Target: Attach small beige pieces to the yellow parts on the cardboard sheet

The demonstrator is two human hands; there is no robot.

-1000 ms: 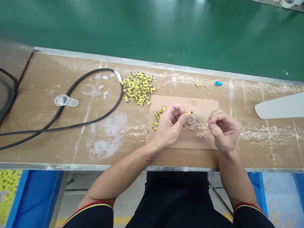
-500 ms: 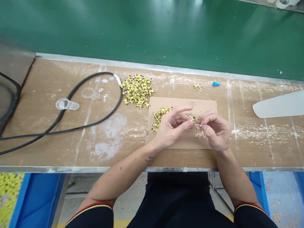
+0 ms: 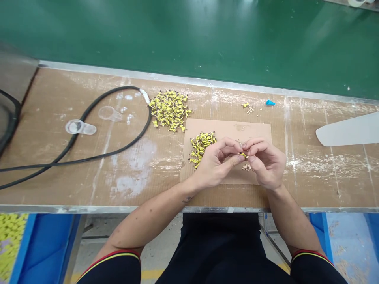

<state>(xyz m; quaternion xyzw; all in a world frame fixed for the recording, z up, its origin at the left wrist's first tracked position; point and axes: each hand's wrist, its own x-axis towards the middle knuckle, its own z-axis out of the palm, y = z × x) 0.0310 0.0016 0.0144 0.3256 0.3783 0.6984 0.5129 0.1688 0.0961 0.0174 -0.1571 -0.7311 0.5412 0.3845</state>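
Yellow figure (image 3: 243,155): one, held above cardboard sheet (image 3: 225,129). Left hand (image 3: 217,163): grip pinching its body. Right hand (image 3: 269,162): grip pinching its far end, apparently steadying so tiny a thing. Yellow pile (image 3: 202,145), pale pieces (image 3: 246,168): on the sheet, seemingly for easy reach.

The fingertips of the left hand (image 3: 217,163) and right hand (image 3: 268,161) partly cover the small yellow figure (image 3: 243,155) pinched between them, its details too tiny to make out. The left hand hides part of the nearer yellow heap (image 3: 203,144); the right overlaps the pale bits (image 3: 246,167), whose shapes are unclear. The forearm tattoo (image 3: 187,199) is too small to read. The black cable (image 3: 103,154) leaves at the left edge, the white board (image 3: 349,130) at the right. The lower-left bin (image 3: 44,248) and the upper-right round object (image 3: 357,2) are cut off.
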